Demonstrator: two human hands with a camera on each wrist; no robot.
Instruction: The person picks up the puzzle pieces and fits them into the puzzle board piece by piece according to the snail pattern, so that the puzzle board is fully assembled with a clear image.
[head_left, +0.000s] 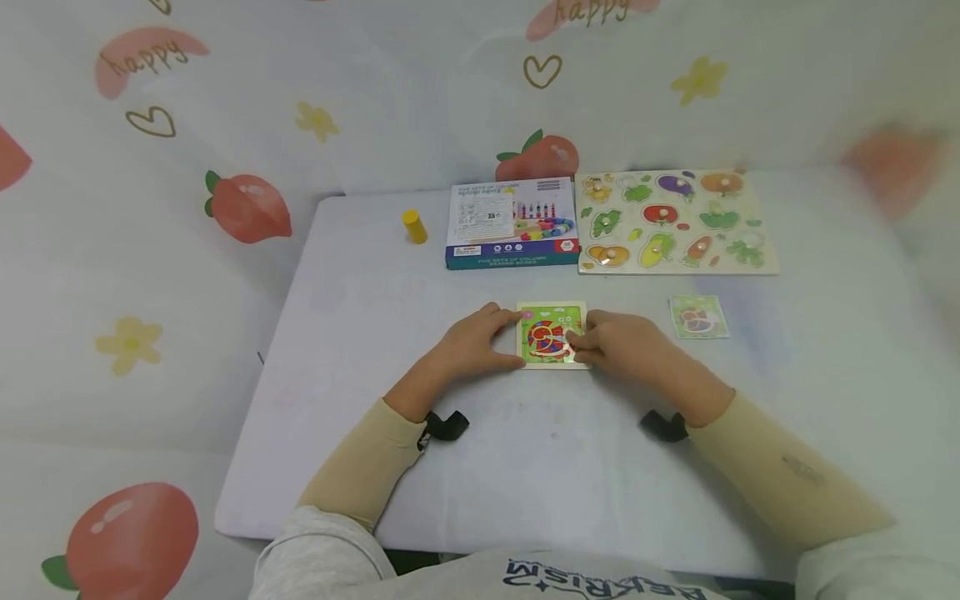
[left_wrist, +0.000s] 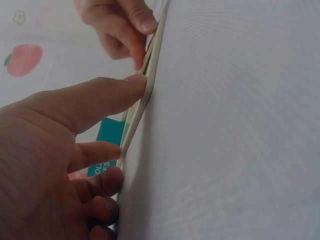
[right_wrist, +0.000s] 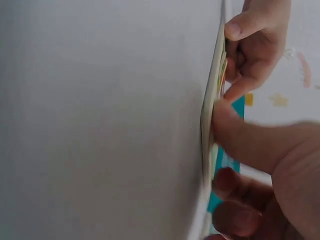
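Note:
A small wooden jigsaw puzzle in a pale frame lies on the table, with a red and blue round creature on green. My left hand holds its left side, the thumb at the near corner and the index finger at the far one. On the right side, my right hand has its fingers curled over the edge and onto the picture. Whether it grips a single piece is hidden. In the left wrist view, a thin dark gap shows between the puzzle and a layer above it.
A matching picture card lies to the right. Behind stand a boxed bead set and a vegetable peg board touching it. A yellow cylinder is at the back left. White patterned cloth hangs behind the table.

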